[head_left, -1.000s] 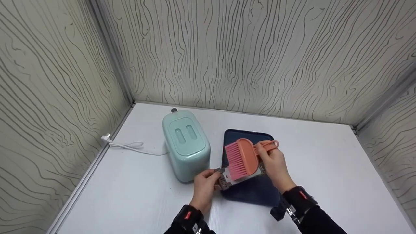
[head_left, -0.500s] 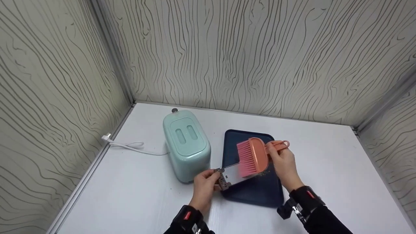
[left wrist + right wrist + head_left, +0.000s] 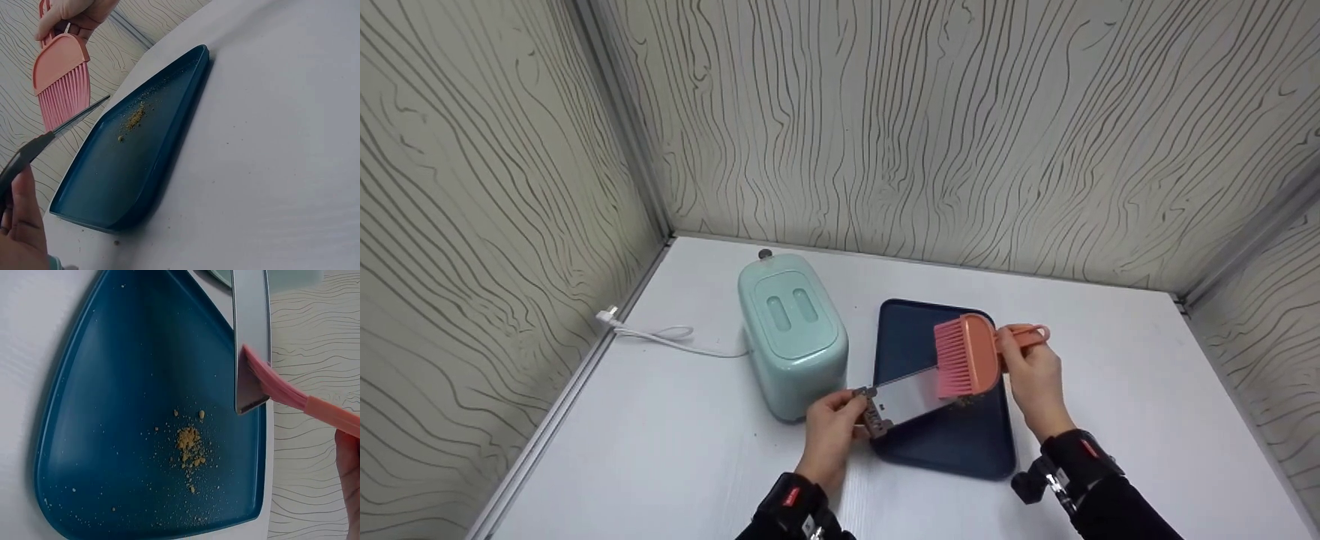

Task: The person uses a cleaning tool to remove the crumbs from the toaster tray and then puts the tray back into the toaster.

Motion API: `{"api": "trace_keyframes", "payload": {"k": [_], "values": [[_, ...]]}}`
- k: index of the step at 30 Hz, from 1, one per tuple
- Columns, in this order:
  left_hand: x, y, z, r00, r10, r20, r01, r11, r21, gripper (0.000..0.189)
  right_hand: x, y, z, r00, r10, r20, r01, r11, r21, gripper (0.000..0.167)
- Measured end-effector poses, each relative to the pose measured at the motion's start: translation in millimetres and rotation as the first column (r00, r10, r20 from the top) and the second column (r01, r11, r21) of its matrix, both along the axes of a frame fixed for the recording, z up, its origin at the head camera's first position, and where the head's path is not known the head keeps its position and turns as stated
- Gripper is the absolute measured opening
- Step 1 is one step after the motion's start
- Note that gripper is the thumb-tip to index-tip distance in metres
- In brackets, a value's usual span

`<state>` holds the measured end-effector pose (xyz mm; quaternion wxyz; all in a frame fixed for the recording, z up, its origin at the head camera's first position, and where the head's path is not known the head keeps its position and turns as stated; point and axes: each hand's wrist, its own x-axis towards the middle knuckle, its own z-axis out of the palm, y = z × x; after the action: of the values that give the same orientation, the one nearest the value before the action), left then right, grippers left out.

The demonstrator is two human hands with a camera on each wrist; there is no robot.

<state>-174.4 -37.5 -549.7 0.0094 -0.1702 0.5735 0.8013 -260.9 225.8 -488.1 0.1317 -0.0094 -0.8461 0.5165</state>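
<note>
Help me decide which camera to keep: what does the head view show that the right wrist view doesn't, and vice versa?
Only head: the white power cord with its plug, and the left hand holding the metal crumb tray.
Only right wrist: the crumb tray's free end, covered by the orange brush in the head view, and fine specks scattered over the blue tray.
Both: the trays, brush, right hand, crumb pile and, barely in the second, the mint toaster.
</note>
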Motion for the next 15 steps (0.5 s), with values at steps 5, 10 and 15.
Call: {"api": "trace_keyframes", "payload": {"k": [5, 10, 15], "values": [[0.5, 0.2, 1.0, 1.000, 0.019, -0.016, -0.019, 0.999, -0.028, 0.023, -1.6, 5.3, -2.8, 0.999, -0.029, -0.040, 0.031, 0.998, 0.048, 0.038], [-0.6, 1.2, -0.9, 0.999, 0.029, -0.012, -0.030, 0.999, -0.040, 0.024, -1.8, 8.6, -4.5, 0.995, -0.070, -0.075, 0.077, 0.991, 0.107, 0.038], [-0.6, 1.3, -1.4, 0.999, 0.034, -0.003, -0.034, 0.999, -0.030, 0.023, -2.9, 10.4, -6.0, 0.989, -0.091, -0.117, 0.108, 0.983, 0.149, 0.035]]}}
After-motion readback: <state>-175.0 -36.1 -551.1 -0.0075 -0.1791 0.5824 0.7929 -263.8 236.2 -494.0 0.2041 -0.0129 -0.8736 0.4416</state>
